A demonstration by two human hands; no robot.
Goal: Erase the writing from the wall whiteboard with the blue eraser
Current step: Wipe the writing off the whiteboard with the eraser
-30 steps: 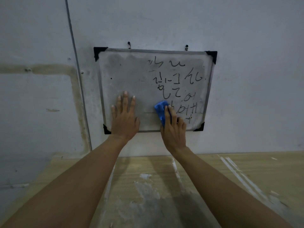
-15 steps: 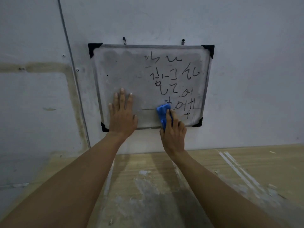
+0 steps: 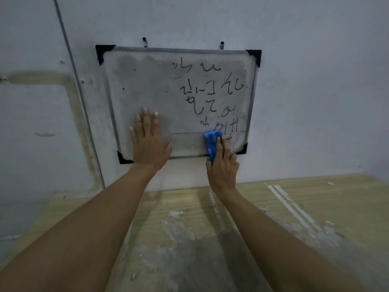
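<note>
A small whiteboard (image 3: pixel 147 85) with black corner caps hangs on the grey wall from two hooks. Black handwriting (image 3: pixel 210 89) fills its right half; the left half is smeared grey with no letters. My left hand (image 3: pixel 148 140) lies flat, fingers spread, on the board's lower left part. My right hand (image 3: pixel 223 163) presses the blue eraser (image 3: pixel 212 142) against the board's lower right area, just below the lowest row of writing and over the bottom frame edge. My fingers cover part of the eraser.
A wooden surface (image 3: pixel 294 207) with white paint streaks and grey stains runs below the board, up to the wall. A thin vertical metal strip (image 3: pixel 80 91) and a brown stain (image 3: pixel 42 77) mark the wall at the left.
My right hand has slid the eraser down and to the right, from the board's lower middle to its bottom right edge. My left hand has stayed flat on the board.
</note>
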